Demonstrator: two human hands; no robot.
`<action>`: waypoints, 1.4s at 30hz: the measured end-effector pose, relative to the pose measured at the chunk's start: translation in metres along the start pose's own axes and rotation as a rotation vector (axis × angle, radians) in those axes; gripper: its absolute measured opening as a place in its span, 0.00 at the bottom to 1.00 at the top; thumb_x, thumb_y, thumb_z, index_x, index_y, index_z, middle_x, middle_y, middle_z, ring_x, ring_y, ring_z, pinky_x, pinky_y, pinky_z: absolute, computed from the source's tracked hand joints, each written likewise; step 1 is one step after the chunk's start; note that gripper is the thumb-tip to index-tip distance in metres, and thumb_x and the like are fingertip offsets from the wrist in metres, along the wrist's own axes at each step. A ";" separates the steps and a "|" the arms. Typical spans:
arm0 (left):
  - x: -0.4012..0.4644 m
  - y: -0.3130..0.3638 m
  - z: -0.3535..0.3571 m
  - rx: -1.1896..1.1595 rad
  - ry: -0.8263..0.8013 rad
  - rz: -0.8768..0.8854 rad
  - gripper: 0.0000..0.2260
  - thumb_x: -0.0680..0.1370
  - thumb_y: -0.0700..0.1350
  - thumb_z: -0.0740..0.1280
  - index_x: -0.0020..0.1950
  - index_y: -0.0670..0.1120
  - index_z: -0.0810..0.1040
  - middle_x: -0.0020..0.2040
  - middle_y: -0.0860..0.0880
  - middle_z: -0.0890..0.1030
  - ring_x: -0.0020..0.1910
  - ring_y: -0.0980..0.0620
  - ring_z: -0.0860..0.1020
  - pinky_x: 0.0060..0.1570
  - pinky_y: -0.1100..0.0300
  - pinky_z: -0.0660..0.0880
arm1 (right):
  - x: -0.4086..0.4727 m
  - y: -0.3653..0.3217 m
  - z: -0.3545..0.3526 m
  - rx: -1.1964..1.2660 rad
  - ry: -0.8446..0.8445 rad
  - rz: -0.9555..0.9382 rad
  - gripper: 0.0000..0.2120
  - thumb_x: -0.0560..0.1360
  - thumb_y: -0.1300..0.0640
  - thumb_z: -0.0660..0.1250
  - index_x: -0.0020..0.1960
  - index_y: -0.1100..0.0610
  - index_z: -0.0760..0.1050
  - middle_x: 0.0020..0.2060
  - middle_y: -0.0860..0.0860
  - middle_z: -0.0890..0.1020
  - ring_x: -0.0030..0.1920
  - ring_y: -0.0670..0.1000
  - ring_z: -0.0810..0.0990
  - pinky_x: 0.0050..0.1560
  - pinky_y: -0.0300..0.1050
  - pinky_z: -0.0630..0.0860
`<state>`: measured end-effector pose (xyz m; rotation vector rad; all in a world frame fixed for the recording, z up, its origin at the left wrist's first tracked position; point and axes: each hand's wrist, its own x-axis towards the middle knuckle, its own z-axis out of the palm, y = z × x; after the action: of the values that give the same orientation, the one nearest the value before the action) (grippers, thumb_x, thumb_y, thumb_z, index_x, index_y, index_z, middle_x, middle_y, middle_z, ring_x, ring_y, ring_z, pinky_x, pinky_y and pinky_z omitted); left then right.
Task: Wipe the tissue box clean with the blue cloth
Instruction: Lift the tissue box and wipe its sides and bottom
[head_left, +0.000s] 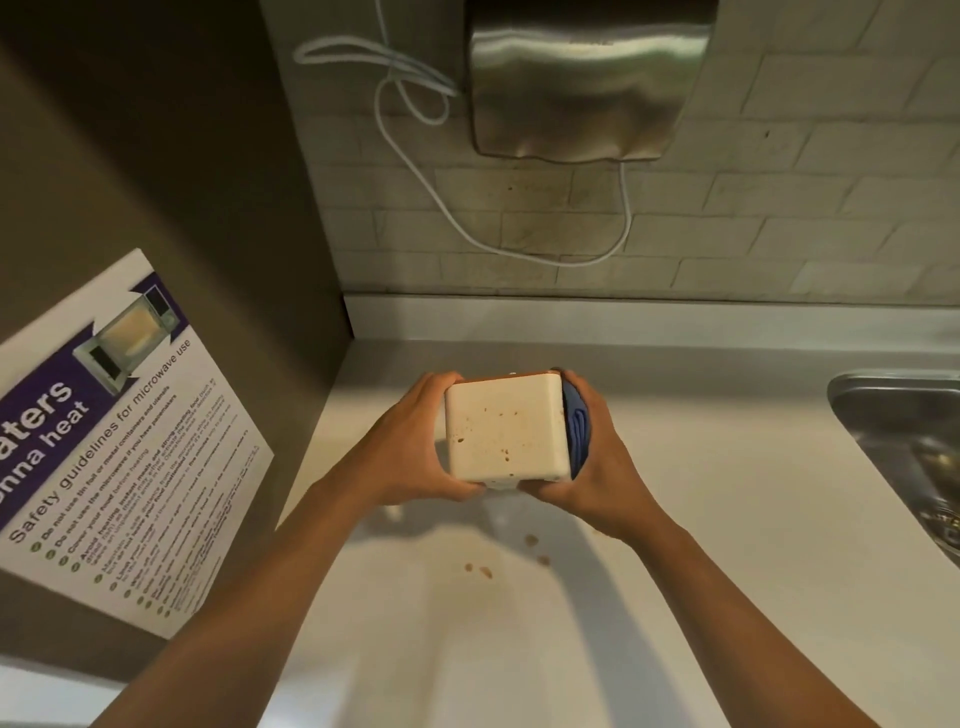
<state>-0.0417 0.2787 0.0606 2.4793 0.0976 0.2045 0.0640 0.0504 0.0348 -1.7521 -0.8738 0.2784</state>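
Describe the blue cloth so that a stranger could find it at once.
Start at the pale counter, left of the steel sink. Both hands hold a cream tissue box above it. The blue cloth is pressed against the box's right side under the right hand, the only blue item there.

Bare counter (701, 519) spreads to the right of the 2 hands, up to the sink (904, 447) rim. On the left a brown side panel (182, 208) (a microwave safety poster (119, 441) hangs on it) walls off passage. Behind, the tiled wall (779, 208) carries a steel dispenser (587, 83) and a drooping white cable (441, 208).
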 end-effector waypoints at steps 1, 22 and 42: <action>-0.001 -0.001 0.004 -0.023 0.016 -0.008 0.46 0.60 0.60 0.83 0.69 0.62 0.58 0.64 0.63 0.67 0.65 0.65 0.68 0.59 0.64 0.71 | -0.003 0.003 -0.001 0.056 -0.018 0.022 0.54 0.63 0.56 0.82 0.77 0.48 0.50 0.69 0.46 0.67 0.70 0.49 0.68 0.61 0.45 0.74; 0.007 0.007 0.025 -0.049 0.146 0.016 0.47 0.60 0.60 0.83 0.70 0.60 0.57 0.63 0.62 0.65 0.61 0.62 0.70 0.55 0.66 0.73 | -0.031 -0.021 0.005 0.226 0.324 0.090 0.34 0.73 0.67 0.66 0.74 0.47 0.64 0.65 0.42 0.74 0.61 0.42 0.76 0.51 0.38 0.78; 0.021 0.001 0.032 -0.145 0.145 0.001 0.48 0.59 0.58 0.84 0.71 0.58 0.57 0.65 0.59 0.68 0.62 0.60 0.70 0.55 0.66 0.71 | -0.015 -0.019 0.004 0.336 0.471 0.193 0.12 0.79 0.55 0.61 0.56 0.40 0.78 0.46 0.54 0.82 0.43 0.50 0.77 0.41 0.43 0.73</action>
<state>-0.0160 0.2615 0.0382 2.3179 0.1380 0.3779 0.0433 0.0459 0.0471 -1.4968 -0.2987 0.1189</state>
